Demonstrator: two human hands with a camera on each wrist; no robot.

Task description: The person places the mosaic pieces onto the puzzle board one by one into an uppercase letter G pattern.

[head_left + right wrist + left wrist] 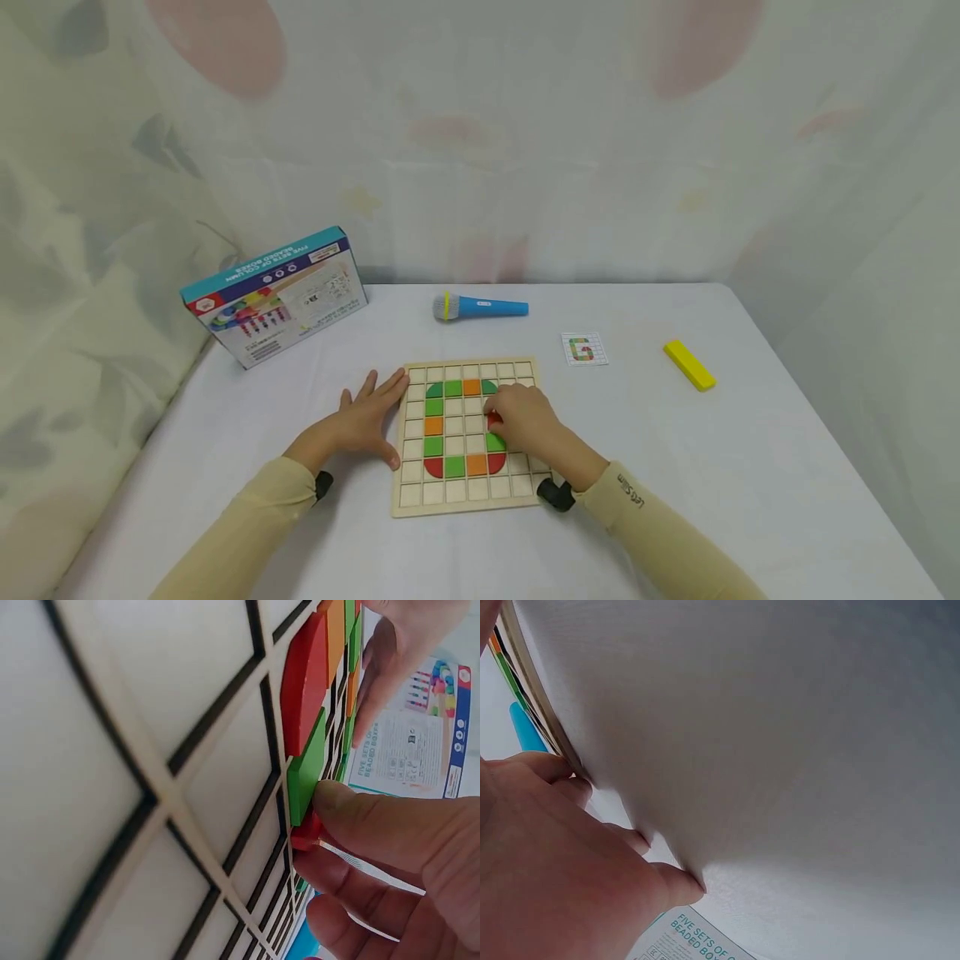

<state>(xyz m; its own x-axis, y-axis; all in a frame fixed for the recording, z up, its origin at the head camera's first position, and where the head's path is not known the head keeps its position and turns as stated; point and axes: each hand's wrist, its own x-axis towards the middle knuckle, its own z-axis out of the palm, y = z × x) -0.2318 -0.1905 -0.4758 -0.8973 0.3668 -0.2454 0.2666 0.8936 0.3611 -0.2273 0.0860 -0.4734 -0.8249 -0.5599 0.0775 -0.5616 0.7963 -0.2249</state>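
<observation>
A wooden grid board (pixel 408 500) lies on the table, with green, orange and red tiles set in its cells in a rounded ring. My left hand (pixel 363 425) has its fingers spread along the board's left edge, thumb and fingertips at the rim. In the left wrist view, the other fingertips of the left hand (pixel 562 847) press on the white cloth. On the ring's right side, my right hand (pixel 525 421) pinches a red tile (pixel 305 836) between thumb and fingers, right beside a green tile (pixel 306 772). The fingers partly hide that red tile.
A small card (pixel 584 349) with a coloured G pattern lies right of the board, and a yellow bar (pixel 689 365) farther right. Behind the board is a blue toy microphone (pixel 483 307). A cardboard box (pixel 277 296) stands at the back left.
</observation>
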